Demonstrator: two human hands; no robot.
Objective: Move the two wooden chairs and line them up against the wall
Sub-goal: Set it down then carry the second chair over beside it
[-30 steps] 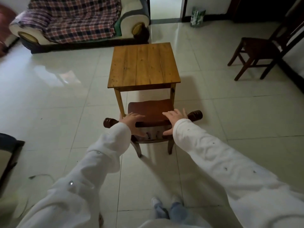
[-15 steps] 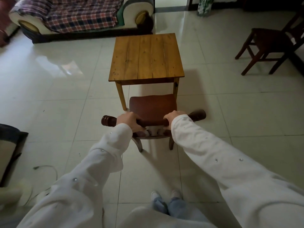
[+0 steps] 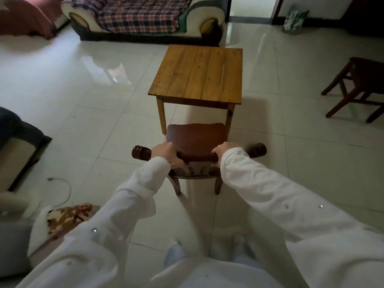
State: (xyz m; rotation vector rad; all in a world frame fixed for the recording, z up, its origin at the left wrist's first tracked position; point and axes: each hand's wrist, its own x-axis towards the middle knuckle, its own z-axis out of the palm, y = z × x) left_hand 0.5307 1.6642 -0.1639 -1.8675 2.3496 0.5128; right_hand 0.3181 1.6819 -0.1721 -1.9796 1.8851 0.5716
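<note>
Currently the left hand [image 3: 166, 155] is closed around the top rail of the near wooden chair [image 3: 196, 140], fingers wrapped over the rail, just inboard of its rounded left end. The right hand [image 3: 225, 149] grips the same rail near its right end in the same manner. Both arms are in white sleeves [image 3: 280, 194]. The chair stands on the tiled floor [image 3: 83, 121] directly ahead of the person, its brown seat facing away and its front edge tucked under the near side of a small wooden table [image 3: 199, 74]. The table stands immediately beyond the chair and blocks the path straight ahead. The second wooden chair [image 3: 361, 86] stands well apart at the right edge of view, partly cut off. A sofa with a plaid cover [image 3: 143, 15] stands beyond the table at the far side of the room. A green-and-white bag [image 3: 294, 20] sits against the far wall; its contents cannot be determined. At lower left, a patterned cushion [image 3: 66, 215] and a cable [image 3: 64, 190] lie on the floor.
</note>
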